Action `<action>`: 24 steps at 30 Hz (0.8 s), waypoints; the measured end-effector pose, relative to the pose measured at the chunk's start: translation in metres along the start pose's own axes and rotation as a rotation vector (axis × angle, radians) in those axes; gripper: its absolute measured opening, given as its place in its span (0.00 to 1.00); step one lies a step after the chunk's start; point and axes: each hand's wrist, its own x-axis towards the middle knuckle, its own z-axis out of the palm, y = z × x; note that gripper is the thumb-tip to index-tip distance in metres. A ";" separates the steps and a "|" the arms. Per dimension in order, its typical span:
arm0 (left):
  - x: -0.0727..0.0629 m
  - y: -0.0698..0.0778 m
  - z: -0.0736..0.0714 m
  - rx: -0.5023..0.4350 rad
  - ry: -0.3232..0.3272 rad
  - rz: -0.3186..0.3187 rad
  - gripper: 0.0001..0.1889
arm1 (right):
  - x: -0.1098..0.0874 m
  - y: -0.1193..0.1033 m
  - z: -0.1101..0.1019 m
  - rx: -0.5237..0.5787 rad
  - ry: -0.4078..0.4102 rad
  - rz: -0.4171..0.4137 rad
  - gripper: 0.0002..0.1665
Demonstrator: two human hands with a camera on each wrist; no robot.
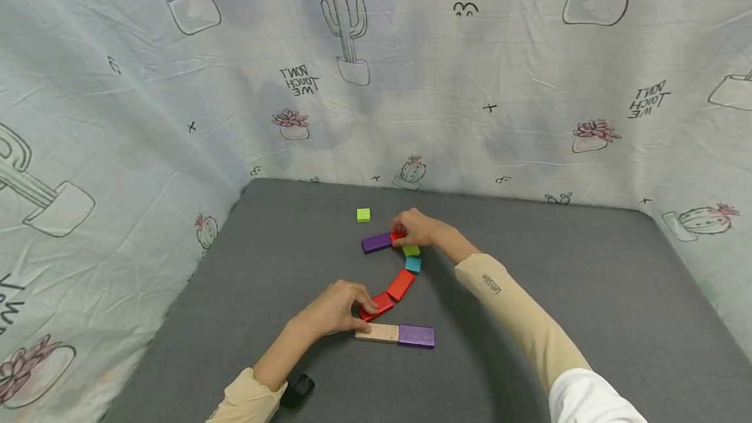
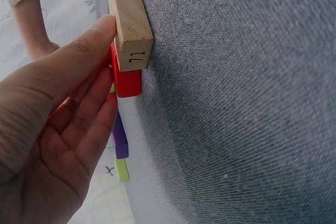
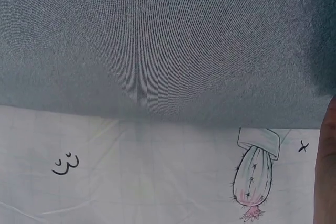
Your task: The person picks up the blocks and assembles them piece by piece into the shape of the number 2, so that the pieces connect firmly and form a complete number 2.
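My left hand (image 1: 336,307) rests its thumb on the left end of a plain wooden block (image 1: 382,333), its fingers touching a red block (image 1: 382,304) just behind. The number 71 shows on the wooden block's end in the left wrist view. At the far end of a curved row, my right hand (image 1: 416,227) pinches a small red block (image 1: 394,236), partly hidden by the fingers. Beside it lie a purple block (image 1: 376,243) and a lime green block (image 1: 411,250). A blue block (image 1: 413,265) and another red block (image 1: 401,285) continue the curve.
A second purple block (image 1: 416,337) adjoins the wooden block's right end. One separate lime green block (image 1: 363,215) lies farther back on the grey table (image 1: 529,292). Cactus-printed white cloth (image 1: 411,83) hangs behind and beside the table.
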 end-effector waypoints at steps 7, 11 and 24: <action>0.000 -0.001 0.001 0.008 0.000 0.003 0.15 | 0.000 0.001 -0.002 -0.021 -0.019 0.016 0.13; 0.000 -0.001 0.001 0.011 0.002 0.009 0.15 | 0.001 -0.001 0.000 -0.080 -0.014 0.035 0.17; -0.001 -0.001 0.001 0.001 0.022 0.025 0.14 | 0.017 -0.017 0.011 -0.203 0.005 -0.114 0.19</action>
